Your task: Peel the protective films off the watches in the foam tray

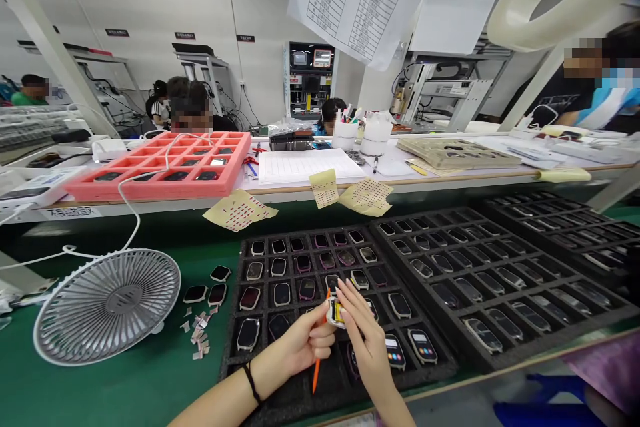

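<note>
Over a black foam tray of square watches, my left hand is closed round an orange stick and touches the edge of a watch case. A yellow part shows inside the case. My right hand lies against the case's right side, its fingers together and pointing up. Below my right hand, two watches with lit screens sit in the tray, one of them a watch at the right. How the two hands share the case's weight is partly hidden by the fingers.
A grey fan stands left on the green mat, near loose watch pieces and small scraps. More foam trays extend right. A shelf ahead holds a pink foam tray and papers. People sit beyond it.
</note>
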A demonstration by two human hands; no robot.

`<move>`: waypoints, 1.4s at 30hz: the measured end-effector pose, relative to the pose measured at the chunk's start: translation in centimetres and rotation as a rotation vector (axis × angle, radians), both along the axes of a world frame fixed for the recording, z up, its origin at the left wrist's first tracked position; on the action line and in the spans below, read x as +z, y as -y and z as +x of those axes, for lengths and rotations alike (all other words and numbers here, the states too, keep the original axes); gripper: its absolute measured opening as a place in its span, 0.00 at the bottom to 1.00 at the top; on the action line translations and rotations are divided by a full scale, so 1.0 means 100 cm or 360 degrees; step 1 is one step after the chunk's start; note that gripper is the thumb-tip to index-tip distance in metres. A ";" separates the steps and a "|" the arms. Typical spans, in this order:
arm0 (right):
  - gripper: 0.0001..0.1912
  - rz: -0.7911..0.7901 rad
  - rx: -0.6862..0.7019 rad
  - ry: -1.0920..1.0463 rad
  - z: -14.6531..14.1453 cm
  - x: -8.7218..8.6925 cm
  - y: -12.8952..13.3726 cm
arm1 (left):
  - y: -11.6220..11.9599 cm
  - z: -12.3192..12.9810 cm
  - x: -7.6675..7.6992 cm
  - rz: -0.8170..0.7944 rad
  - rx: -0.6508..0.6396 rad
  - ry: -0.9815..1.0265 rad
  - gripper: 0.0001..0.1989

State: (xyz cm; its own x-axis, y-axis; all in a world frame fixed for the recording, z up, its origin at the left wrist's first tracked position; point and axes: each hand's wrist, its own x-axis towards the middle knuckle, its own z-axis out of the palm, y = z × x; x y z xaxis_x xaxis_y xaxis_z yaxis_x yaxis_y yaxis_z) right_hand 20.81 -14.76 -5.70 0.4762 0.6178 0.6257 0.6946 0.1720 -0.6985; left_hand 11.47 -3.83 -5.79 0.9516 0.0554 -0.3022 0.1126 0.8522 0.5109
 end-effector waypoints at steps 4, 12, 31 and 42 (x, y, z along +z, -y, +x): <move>0.19 0.0019 0.0066 -0.0117 -0.004 0.001 -0.003 | -0.001 0.001 0.000 -0.0055 0.0017 -0.0052 0.26; 0.16 0.0166 0.0039 -0.0171 -0.007 -0.003 -0.008 | -0.001 0.004 0.000 -0.0229 0.0033 -0.0089 0.26; 0.14 -0.0138 -0.0373 -0.0284 0.069 -0.014 0.030 | -0.007 0.032 0.025 0.1433 -0.0092 -0.0313 0.24; 0.20 -0.0596 -0.0782 0.0622 0.069 -0.053 0.026 | 0.006 0.028 -0.008 0.2514 0.0342 -0.0317 0.18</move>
